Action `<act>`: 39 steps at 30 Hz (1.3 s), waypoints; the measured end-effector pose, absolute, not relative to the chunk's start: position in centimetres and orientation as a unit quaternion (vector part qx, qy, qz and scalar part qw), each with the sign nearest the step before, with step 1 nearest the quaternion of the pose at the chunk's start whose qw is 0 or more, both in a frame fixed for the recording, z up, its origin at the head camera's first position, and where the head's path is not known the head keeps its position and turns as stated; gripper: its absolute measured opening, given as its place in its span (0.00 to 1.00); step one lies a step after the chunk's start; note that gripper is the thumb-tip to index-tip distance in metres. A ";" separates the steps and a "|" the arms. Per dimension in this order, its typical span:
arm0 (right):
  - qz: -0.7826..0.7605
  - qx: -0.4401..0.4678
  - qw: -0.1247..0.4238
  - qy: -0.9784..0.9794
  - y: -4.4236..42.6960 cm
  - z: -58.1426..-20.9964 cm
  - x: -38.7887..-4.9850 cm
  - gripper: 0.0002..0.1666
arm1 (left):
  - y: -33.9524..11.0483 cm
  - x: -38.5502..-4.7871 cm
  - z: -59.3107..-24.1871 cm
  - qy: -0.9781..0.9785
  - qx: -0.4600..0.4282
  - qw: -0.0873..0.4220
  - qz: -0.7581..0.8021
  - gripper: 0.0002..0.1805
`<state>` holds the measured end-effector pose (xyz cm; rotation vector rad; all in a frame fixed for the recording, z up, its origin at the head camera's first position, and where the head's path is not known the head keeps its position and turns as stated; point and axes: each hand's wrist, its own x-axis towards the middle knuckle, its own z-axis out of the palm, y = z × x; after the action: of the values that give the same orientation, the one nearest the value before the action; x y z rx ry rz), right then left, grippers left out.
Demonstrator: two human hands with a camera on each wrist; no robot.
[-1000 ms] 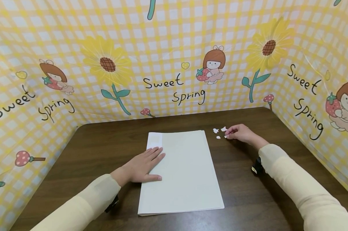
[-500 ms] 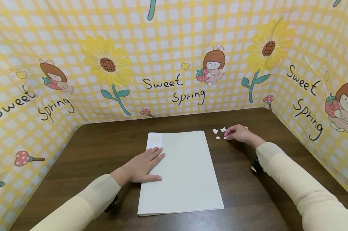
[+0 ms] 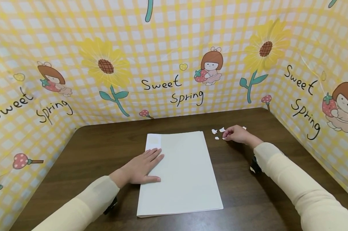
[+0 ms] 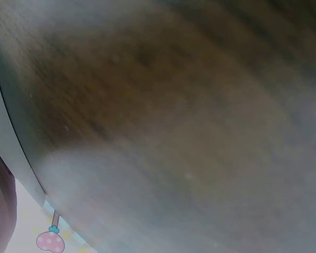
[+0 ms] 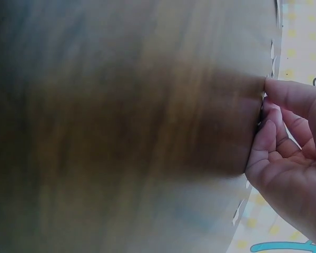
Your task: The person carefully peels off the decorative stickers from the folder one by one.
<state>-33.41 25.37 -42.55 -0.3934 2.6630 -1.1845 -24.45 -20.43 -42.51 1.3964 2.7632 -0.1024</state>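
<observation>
A white folder or stack of large sheets [image 3: 188, 173] lies on the dark wooden table, with a paler strip [image 3: 154, 141] at its upper left. My left hand [image 3: 143, 166] rests flat on its left side, fingers spread. To the right of the folder, my right hand [image 3: 236, 134] is curled, its fingertips pinching a small white paper scrap [image 3: 224, 139] at the tabletop. Nearby lie other torn scraps, one [image 3: 214, 131] farther left and one [image 3: 217, 138] just beside the fingers. In the right wrist view, the right hand [image 5: 289, 137] touches the table, and its fingertips partly hide the scrap.
Another white scrap [image 3: 244, 128] shows behind the right hand. A yellow checked cloth [image 3: 162, 57] with printed flowers hangs along the back and both sides of the table [image 3: 113, 138]. A dark wrist device [image 3: 254, 165] shows under the right sleeve.
My right hand has shifted slightly left and lowered its scrap to the table near the others. A scrap behind that hand has come into view. The left hand stays in place.
</observation>
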 end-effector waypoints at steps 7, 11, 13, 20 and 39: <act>-0.404 -0.131 0.102 0.900 25.3 -42.4 -33.2 0.04 | -20.5 -24.3 -42.5 0.889 0.456 0.012 -0.026 0.50; -0.415 -0.128 0.117 0.893 25.4 -42.1 -33.0 0.07 | -20.5 -24.3 -42.6 0.889 0.456 0.013 -0.025 0.50; -0.422 -0.124 0.124 0.890 25.5 -42.0 -33.1 0.08 | -20.5 -24.4 -42.6 0.889 0.457 0.012 -0.023 0.50; -0.428 -0.118 0.132 0.886 25.7 -41.8 -33.1 0.09 | -20.5 -24.5 -42.7 0.893 0.449 0.018 -0.024 0.51; -0.447 -0.165 0.131 0.869 23.4 -40.0 -30.9 0.13 | -20.6 -24.0 -42.1 0.887 0.458 -0.056 -0.006 0.47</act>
<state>-30.93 23.43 -40.01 -0.4783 2.5250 -1.2983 -24.04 -20.56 -42.11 1.4925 2.8914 -0.0193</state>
